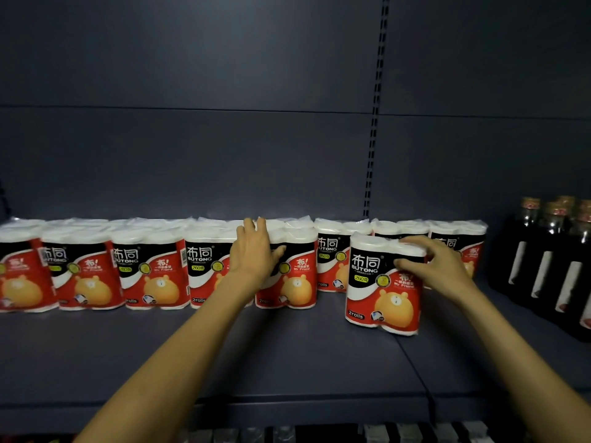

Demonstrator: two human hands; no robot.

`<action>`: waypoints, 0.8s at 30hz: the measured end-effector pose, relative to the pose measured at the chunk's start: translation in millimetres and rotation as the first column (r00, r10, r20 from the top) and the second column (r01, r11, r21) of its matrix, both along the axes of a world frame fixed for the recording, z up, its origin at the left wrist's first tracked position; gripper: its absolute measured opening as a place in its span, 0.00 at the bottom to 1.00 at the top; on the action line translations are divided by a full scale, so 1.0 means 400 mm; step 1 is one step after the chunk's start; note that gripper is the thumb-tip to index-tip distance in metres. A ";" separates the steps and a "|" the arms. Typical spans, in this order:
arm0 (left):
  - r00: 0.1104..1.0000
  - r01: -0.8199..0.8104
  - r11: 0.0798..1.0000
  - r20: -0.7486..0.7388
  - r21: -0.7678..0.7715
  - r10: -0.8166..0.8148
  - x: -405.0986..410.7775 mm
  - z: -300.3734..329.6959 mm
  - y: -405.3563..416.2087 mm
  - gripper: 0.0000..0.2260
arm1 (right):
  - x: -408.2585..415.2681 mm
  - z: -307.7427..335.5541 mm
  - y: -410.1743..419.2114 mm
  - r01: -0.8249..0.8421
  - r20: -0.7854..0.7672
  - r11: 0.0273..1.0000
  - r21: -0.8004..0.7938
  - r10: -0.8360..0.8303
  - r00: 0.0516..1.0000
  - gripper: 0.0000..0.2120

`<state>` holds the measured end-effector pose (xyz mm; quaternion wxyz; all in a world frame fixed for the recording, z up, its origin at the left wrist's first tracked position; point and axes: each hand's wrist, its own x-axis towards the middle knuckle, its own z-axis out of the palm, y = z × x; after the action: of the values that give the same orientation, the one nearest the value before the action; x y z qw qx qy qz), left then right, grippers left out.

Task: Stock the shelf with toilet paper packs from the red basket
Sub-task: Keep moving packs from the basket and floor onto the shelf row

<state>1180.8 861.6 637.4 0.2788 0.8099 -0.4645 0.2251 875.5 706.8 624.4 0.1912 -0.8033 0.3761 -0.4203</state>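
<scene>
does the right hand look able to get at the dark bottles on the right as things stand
Probably not yet: the right hand grips a toilet paper pack standing in front of the row. The dark bottles stand close by to its right with bare shelf between, so once freed, likely yes.

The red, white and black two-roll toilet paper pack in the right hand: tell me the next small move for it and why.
Probably slide the red, white and black plastic-wrapped toilet paper pack straight back. The right hand grips its top corner, and it stands on the dark grey shelf ahead of the front row of matching packs, where there is a gap. The left hand rests on a neighbouring pack.
</scene>
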 end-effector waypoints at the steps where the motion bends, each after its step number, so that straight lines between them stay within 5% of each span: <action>1: 1.000 0.018 1.000 0.004 -0.015 -0.018 0.000 0.001 0.012 0.30 | 0.007 0.003 0.000 0.002 0.004 1.000 0.007 -0.002 1.000 0.22; 5: 0.980 0.195 0.979 -0.023 -0.058 -0.197 -0.010 0.000 0.067 0.23 | 0.054 0.020 -0.007 -0.025 0.006 1.000 0.015 0.025 1.000 0.23; 10: 0.876 0.453 0.858 -0.301 0.243 -0.377 -0.007 -0.016 0.108 0.19 | 0.136 0.045 -0.008 -0.089 0.056 0.995 0.055 0.085 0.995 0.22; 16: 0.871 0.447 0.842 -0.363 0.303 -0.332 0.024 -0.034 0.119 0.23 | 0.208 0.046 -0.034 -0.131 0.107 0.984 0.121 0.118 0.987 0.22; 24: 0.877 0.426 0.839 -0.381 0.338 -0.292 0.020 -0.057 0.114 0.25 | 0.195 -0.004 -0.048 -0.119 -0.019 0.988 0.100 0.122 0.992 0.26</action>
<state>1188.7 907.1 614.7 0.2098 0.7721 -0.5962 -0.0666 953.6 687.7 622.7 0.2508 -0.8193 0.3495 -0.3790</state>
